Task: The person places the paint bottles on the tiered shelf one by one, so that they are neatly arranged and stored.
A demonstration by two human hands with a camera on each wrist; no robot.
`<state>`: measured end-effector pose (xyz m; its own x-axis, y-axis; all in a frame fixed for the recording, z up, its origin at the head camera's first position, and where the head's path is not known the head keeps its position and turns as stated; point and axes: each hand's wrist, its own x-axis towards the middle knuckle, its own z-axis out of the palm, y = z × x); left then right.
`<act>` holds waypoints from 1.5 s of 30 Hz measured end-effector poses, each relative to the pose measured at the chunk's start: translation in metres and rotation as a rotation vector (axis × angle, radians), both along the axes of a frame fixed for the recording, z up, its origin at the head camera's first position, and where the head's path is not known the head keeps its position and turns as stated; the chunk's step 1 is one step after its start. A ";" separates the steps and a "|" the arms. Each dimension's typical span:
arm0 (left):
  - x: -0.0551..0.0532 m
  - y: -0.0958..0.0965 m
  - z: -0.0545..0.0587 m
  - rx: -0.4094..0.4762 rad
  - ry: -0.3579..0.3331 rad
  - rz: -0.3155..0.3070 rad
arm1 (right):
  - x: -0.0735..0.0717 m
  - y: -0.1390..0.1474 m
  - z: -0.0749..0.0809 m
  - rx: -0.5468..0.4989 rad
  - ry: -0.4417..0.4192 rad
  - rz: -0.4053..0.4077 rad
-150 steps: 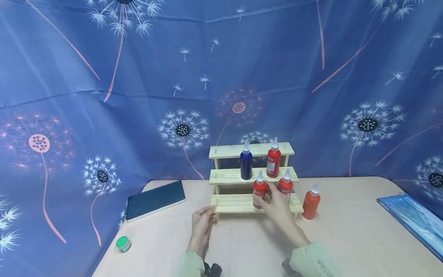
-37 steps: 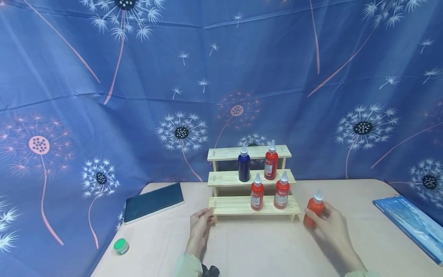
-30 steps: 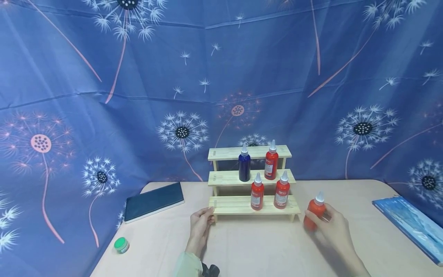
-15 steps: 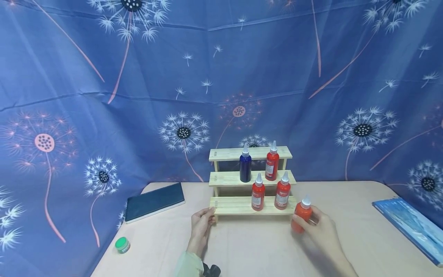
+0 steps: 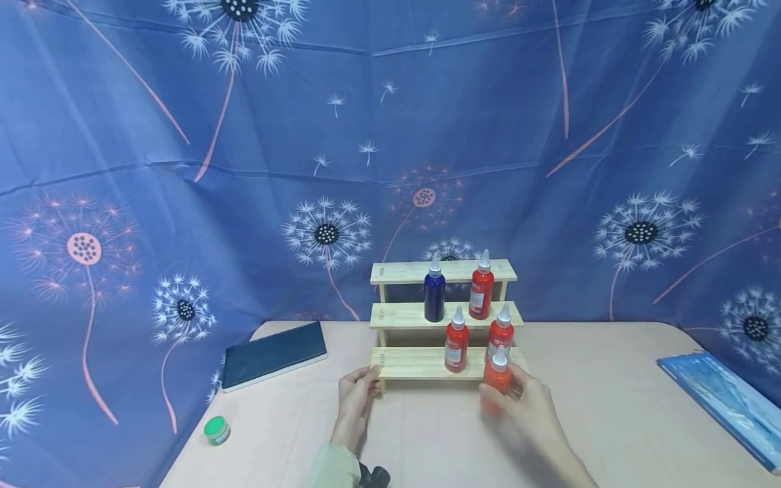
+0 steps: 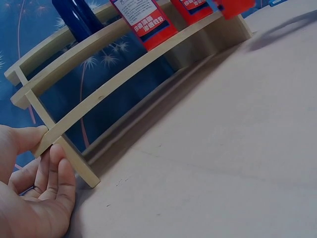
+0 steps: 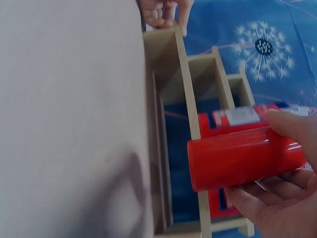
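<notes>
My right hand [image 5: 529,408] grips an orange-red squeeze bottle [image 7: 233,156] with a pale pointed cap. It is held off the table, in front of the right part of the bottom step of a wooden three-step rack [image 5: 405,362]. My left hand [image 5: 355,401] pinches the left end of that bottom step [image 6: 89,105] between thumb and fingers. Two red bottles stand on the bottom step: one on the left [image 5: 455,347] and one on the right [image 5: 502,331], the latter partly hidden by the held bottle. On the middle step stand a dark blue bottle [image 5: 434,298] and another red bottle [image 5: 481,295].
A dark, flat, book-like object [image 5: 274,356] lies left of the rack. Nearer is a small green-lidded jar [image 5: 216,430]. A blue picture-covered book [image 5: 723,407] lies at the table's right edge. A blue dandelion-print cloth [image 5: 390,135] hangs behind.
My right hand let go of the left bottle on the bottom step, took the orange-red bottle from the table at right and carried it left to the rack's front. My left hand stays put.
</notes>
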<state>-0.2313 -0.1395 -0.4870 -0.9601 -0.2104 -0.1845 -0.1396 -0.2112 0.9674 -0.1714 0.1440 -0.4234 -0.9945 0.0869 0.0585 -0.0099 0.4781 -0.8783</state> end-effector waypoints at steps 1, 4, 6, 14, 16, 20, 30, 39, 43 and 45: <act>0.000 0.000 0.000 0.000 0.001 0.001 | 0.000 -0.004 0.001 -0.010 -0.001 0.002; 0.000 0.000 0.000 0.000 0.006 0.005 | -0.002 -0.016 0.001 -0.039 0.027 0.014; -0.001 0.000 0.000 0.000 0.007 0.007 | -0.003 -0.024 0.002 -0.053 0.031 0.018; -0.002 0.001 0.000 0.010 0.007 0.018 | -0.008 -0.055 0.001 -0.083 0.103 0.060; -0.002 0.001 0.000 0.011 0.005 0.018 | -0.009 -0.061 0.001 -0.082 0.112 0.068; -0.002 0.000 0.000 0.007 0.001 0.016 | -0.012 -0.071 0.001 -0.096 0.113 0.083; -0.003 0.001 0.001 0.033 0.006 0.021 | -0.023 -0.090 0.004 -0.123 0.152 0.117; -0.003 0.002 -0.002 0.025 0.004 0.026 | -0.039 -0.102 0.003 -0.072 0.227 0.135; -0.004 0.002 -0.003 0.019 -0.003 0.034 | -0.047 -0.106 0.005 -0.068 0.229 0.142; -0.004 0.003 -0.002 0.023 0.002 0.040 | -0.052 -0.108 0.006 -0.059 0.237 0.142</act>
